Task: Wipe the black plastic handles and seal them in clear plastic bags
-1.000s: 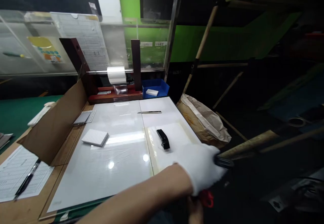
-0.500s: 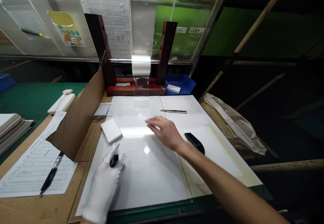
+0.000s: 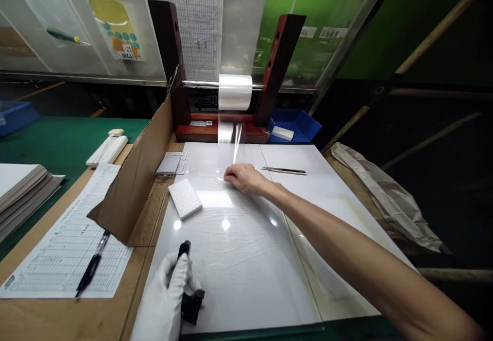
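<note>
The gloved left hand (image 3: 164, 300) grips a black tool (image 3: 191, 305) at the near edge of the white board (image 3: 331, 202). The bare right hand (image 3: 244, 178) lies open, palm down, on clear plastic film (image 3: 231, 238) running from a roll (image 3: 234, 92) at the far end, just right of a white block (image 3: 185, 198).

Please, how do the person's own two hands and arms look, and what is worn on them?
The left hand wears a white fabric glove that covers the fingers. The right hand has no glove, and the right forearm is bare, with no sleeve in view.
</note>
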`<state>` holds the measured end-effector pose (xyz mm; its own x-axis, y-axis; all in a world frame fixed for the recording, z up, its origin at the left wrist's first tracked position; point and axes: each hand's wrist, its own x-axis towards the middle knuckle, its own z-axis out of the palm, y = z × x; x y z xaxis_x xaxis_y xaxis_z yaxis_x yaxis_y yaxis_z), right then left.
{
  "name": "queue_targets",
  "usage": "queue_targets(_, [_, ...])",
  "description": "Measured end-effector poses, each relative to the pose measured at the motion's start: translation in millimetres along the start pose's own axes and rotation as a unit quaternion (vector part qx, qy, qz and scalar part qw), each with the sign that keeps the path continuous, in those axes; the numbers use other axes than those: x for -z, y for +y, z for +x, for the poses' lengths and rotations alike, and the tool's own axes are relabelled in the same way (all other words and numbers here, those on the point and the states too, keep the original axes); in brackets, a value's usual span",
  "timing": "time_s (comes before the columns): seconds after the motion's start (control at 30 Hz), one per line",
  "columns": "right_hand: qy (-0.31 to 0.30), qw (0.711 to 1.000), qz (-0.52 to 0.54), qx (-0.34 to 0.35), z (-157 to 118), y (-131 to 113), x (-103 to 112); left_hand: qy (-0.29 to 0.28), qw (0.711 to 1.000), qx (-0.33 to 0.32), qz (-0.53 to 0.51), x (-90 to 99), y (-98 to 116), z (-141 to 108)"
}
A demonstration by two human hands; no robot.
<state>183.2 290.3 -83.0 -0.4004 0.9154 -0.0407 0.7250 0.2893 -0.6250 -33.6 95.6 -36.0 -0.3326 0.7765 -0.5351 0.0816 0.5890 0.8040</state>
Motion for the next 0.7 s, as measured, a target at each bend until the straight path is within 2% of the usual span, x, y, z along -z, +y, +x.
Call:
queue_targets(0.13, [-0.024, 1.0, 0.006, 0.001, -79.1, -30.6, -6.6, -0.018, 0.984, -0.118, 0.13, -14.8, 30.9, -2.5])
queue_targets(0.27, [-0.033, 0.999, 0.004, 0.003, -159.7, -64.2, -30.9, -0.112, 0.968, -0.187, 0.122, -47.0, 57.6, -7.7])
queue_targets(0.33, [-0.04, 0.999, 0.008, 0.02, -193.4, -79.2, -43.2, -0.138, 0.96, -0.205, 0.13, -67.4, 62.6, -3.5])
queue_targets(0.43, [-0.042, 0.998, 0.012, 0.04, -230.0, -96.6, -53.5, -0.133, 0.953, -0.209, 0.175, -87.2, 54.3, 11.3])
queue_targets(0.5, [-0.034, 0.999, 0.019, 0.031, -243.6, -103.0, -53.4, -0.135, 0.95, -0.199, 0.202, -84.6, 38.6, 19.1])
queue_targets(0.6, [-0.014, 0.999, 0.049, 0.015, -249.9, -104.4, -44.8, -0.182, 0.934, -0.202, 0.23, -57.4, 7.1, 17.3])
queue_targets(0.63, [-0.004, 0.998, 0.06, 0.017, -249.3, -103.1, -40.3, -0.213, 0.924, -0.214, 0.235, -45.1, -2.8, 13.6])
queue_targets(0.7, [0.018, 0.996, 0.08, 0.036, -245.3, -98.8, -29.6, -0.298, 0.872, -0.28, 0.268, -22.5, -17.5, 4.4])
